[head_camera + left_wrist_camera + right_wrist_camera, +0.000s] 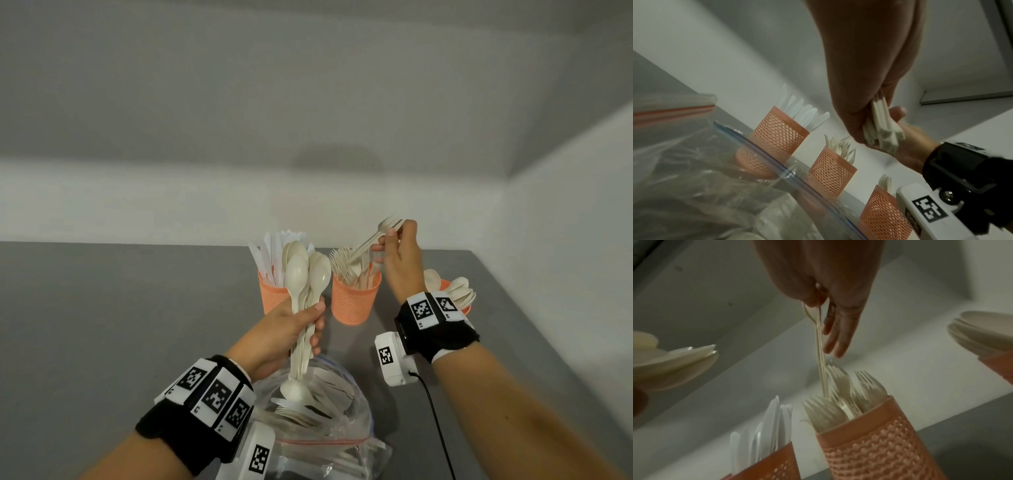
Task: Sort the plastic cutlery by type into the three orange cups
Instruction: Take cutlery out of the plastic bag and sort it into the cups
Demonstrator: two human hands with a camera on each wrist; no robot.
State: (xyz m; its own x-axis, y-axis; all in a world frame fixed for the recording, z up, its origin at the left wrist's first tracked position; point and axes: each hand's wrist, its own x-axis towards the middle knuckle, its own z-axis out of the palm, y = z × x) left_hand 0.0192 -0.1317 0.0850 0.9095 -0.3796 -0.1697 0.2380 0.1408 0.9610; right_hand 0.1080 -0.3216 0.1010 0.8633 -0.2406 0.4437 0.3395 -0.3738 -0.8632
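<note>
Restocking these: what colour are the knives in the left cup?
Clear white knives; the head view shows them best.

The left hand [869,81] grips a bundle of cream handles [882,129]. Below stand three orange cups in a row: one with knives [781,131], one with forks [831,172], and a third [882,216]. A clear bag [694,170] fills the foreground.

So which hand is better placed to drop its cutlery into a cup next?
The right hand: it pinches forks whose handles already reach the middle cup of forks. The left hand grips spoons far from the right cup of spoons.
</note>
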